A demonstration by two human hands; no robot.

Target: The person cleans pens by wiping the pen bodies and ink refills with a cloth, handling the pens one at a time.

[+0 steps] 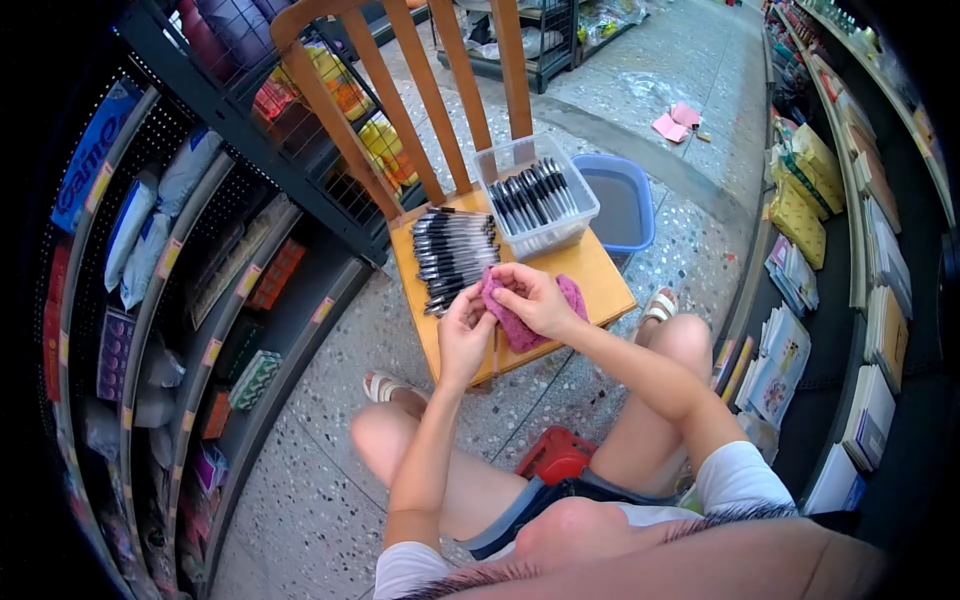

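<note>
Both hands meet over the front of a wooden chair (590,290). My right hand (537,300) is closed on a purple cloth (522,332), part of which lies on the seat. My left hand (466,332) pinches the cloth's upper fold, its fingertips close to the right ones. Whether the fold wraps anything is hidden. Beyond my left hand, several black-capped pens (455,250) lie side by side on the seat. A clear plastic box (548,236) behind my right hand holds more pens (535,195).
A blue bucket (650,215) with greyish liquid stands behind the chair. Shelves with packets (145,235) curve along the left; shelves with notebooks (785,365) line the right. Something red (557,455) sits on the floor between my legs. Pink paper (677,122) lies farther off.
</note>
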